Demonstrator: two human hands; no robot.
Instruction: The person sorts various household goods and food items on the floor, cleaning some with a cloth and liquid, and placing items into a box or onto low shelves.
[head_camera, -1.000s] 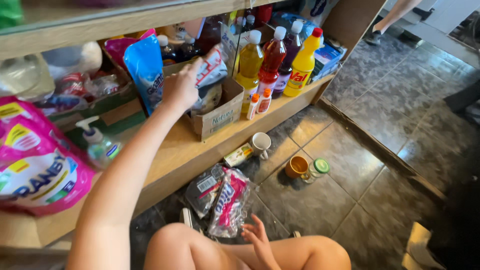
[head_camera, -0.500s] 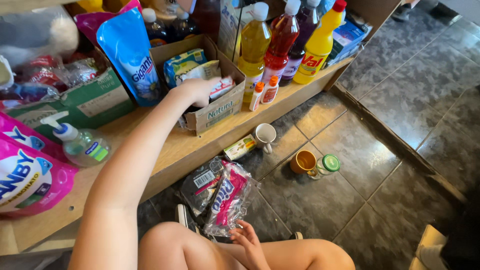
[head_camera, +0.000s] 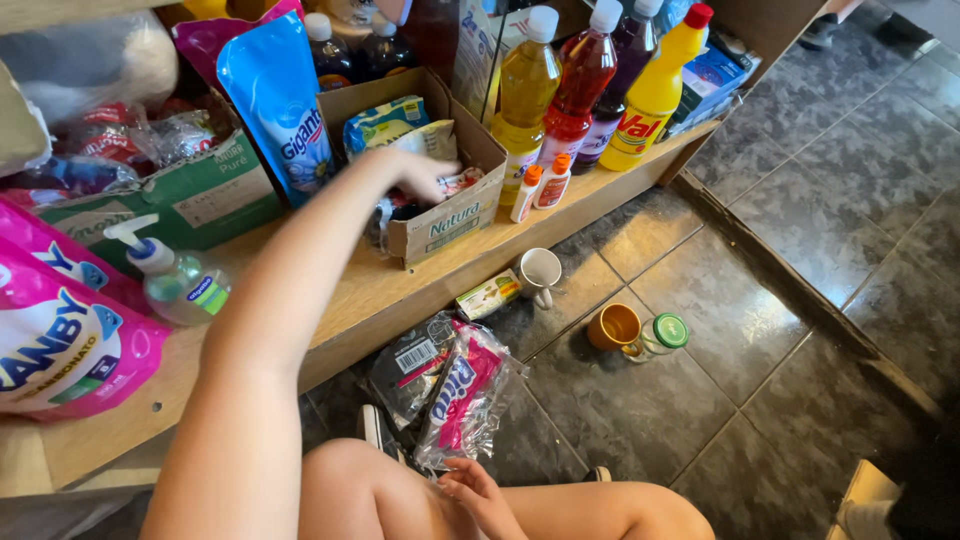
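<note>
My left hand reaches into an open cardboard box on the low wooden shelf. Its fingers are closed on a small red and white packet just inside the box's front wall. A blue and yellow packet lies deeper in the box. My right hand rests on my thigh at the bottom, fingers loosely apart and holding nothing. It is close to a pink and clear bag lying on the tiled floor.
A blue refill pouch, pink pouch and pump bottle sit on the shelf's left. Several tall bottles stand at its right. On the floor are a white mug, orange cup, green-lidded jar and dark bag.
My left hand has come down from up by the shelf's back into the cardboard box with the small packet. The view has tilted lower. My right hand stays on my thigh.
</note>
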